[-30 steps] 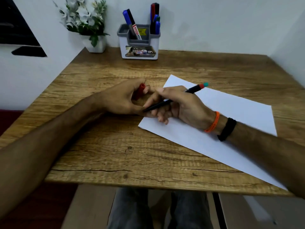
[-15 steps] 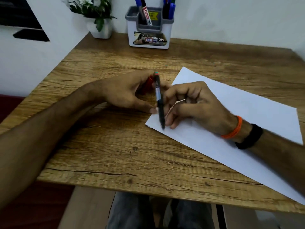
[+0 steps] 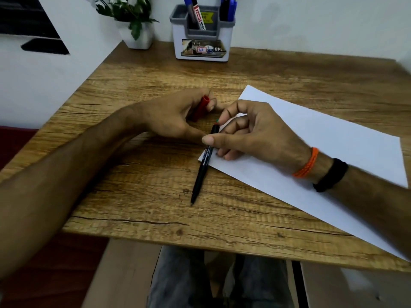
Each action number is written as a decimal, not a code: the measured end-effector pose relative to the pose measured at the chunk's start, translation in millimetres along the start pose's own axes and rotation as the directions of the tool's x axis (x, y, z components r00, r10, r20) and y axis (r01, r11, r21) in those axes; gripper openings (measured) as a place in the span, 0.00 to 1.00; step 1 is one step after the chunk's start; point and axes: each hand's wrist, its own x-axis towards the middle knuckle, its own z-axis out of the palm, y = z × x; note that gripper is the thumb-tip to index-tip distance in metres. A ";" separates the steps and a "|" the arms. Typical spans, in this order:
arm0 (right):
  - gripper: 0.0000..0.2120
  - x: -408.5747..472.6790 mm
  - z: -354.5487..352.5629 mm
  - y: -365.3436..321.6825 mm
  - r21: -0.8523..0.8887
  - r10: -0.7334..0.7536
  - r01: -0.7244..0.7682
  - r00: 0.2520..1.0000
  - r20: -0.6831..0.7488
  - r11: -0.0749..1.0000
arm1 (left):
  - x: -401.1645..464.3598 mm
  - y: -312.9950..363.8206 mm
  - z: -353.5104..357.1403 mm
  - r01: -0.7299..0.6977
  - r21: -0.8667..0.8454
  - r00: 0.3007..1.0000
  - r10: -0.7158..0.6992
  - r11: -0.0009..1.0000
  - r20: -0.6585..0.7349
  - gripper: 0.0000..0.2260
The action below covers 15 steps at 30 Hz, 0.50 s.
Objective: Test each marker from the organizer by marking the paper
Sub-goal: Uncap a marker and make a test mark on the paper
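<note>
My right hand [image 3: 251,132] grips a thin black marker [image 3: 201,174] between thumb and fingers, its uncapped tip pointing toward me over bare wood, just left of the white paper's [image 3: 333,147] near corner. My left hand [image 3: 175,116] rests on the table beside it, fingers closed around the marker's red cap [image 3: 201,106]. The white and grey organizer [image 3: 202,36] stands at the back of the table, holding several more markers in blue, black and red.
A white pot with a green plant [image 3: 133,21] stands at the back left corner. The wooden table [image 3: 155,70] meets white walls at the back and the left. My knees show below the front edge.
My right hand has turned the marker from lying flat across the hand, tip to the left, to pointing its tip down toward me. The left hand kept the red cap.
</note>
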 end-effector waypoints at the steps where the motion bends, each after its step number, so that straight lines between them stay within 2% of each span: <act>1: 0.19 0.2 0.2 -0.4 -0.011 0.001 -0.001 1.000 -0.002 1.000 | -1.0 2.0 0.3 0.004 0.012 1.000 -0.004 1.000 0.000 0.21; 4: 0.15 0.1 0.5 -0.9 -0.020 0.005 -0.005 1.000 -0.011 1.000 | -1.9 5.5 1.1 0.016 0.017 1.000 -0.016 1.000 -0.001 0.26; 6: 0.13 0.3 -1.9 -1.6 -0.048 0.023 -0.025 0.999 -0.035 0.999 | -0.9 4.2 0.8 0.025 -0.009 1.000 -0.025 1.000 -0.004 0.24; 8: 0.12 0.8 -6.6 -2.9 -0.158 -0.002 -0.007 0.998 -0.060 0.987 | -2.0 6.0 0.6 0.044 -0.015 0.999 -0.044 0.999 -0.001 0.22; 9: 0.12 -0.2 -9.5 -4.2 -0.258 -0.066 0.053 0.997 -0.045 0.965 | -3.2 8.1 0.7 0.054 -0.018 0.999 -0.055 0.998 -0.003 0.21; 12: 0.10 -7.5 -14.2 -11.6 -0.443 -0.237 0.290 0.956 0.173 0.848 | -5.0 11.3 1.4 0.089 -0.038 0.996 -0.090 0.995 -0.011 0.20; 15: 0.11 -13.7 -16.4 -18.3 -0.486 -0.263 0.453 0.874 0.410 0.748 | -8.6 15.9 4.8 0.095 -0.069 0.995 -0.095 0.993 -0.008 0.20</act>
